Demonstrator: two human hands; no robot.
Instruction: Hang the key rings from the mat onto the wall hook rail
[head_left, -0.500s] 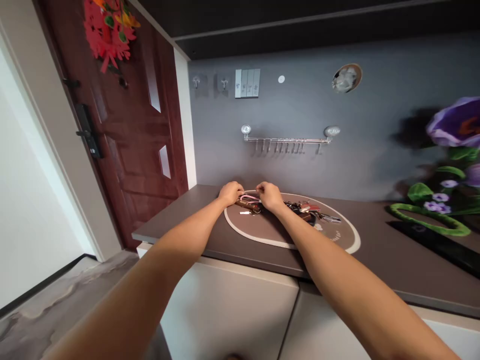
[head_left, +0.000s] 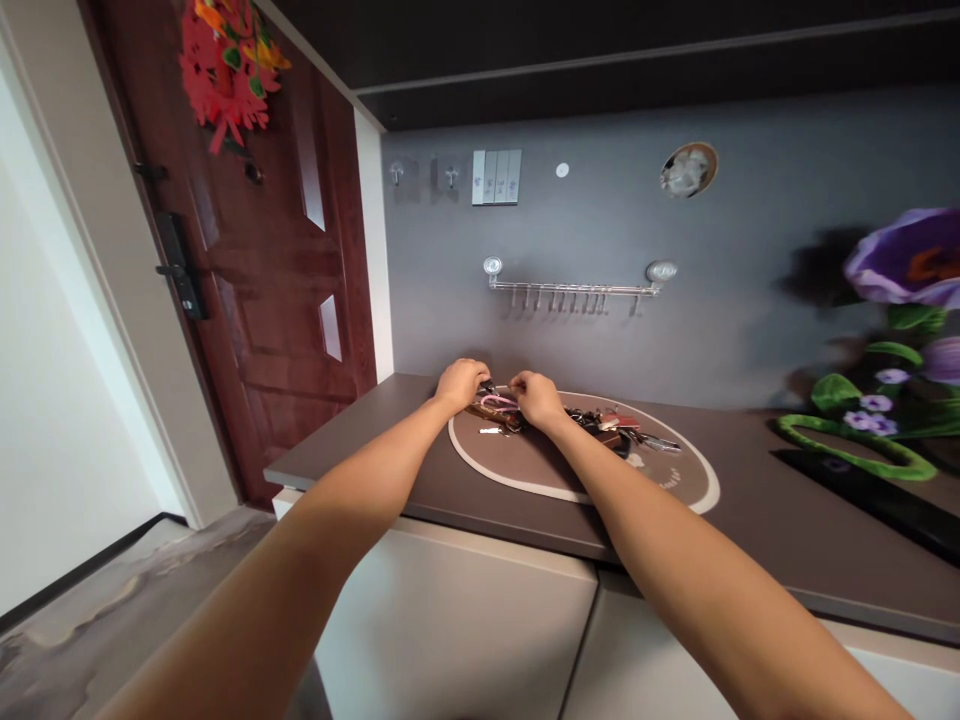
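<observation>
Both hands are over the left back part of an oval brown mat [head_left: 517,478] with a pale border. My left hand [head_left: 460,384] is closed, with a small dark object [head_left: 487,386] at its fingertips; its kind is too small to tell. My right hand [head_left: 537,397] has its fingers bent together in a pinch, and what they hold, if anything, is hidden. Between the hands lies a pink strap [head_left: 499,402], above a brown item [head_left: 495,416] and a silver key [head_left: 490,431]. A heap of keys and key rings [head_left: 600,425] spreads to the right of my right wrist.
The mat lies on a dark countertop [head_left: 757,540]. On the wall behind is a clear rail [head_left: 574,288] with several small hooks. Purple artificial flowers [head_left: 904,258] and a long black object [head_left: 862,505] are at the right. A dark shelf [head_left: 600,60] overhangs above; a red-brown door [head_left: 292,290] stands left.
A small dark object now shows at my left fingertips, and that hand has lifted slightly from the mat. My right hand has barely moved. The view has tilted up a little.
</observation>
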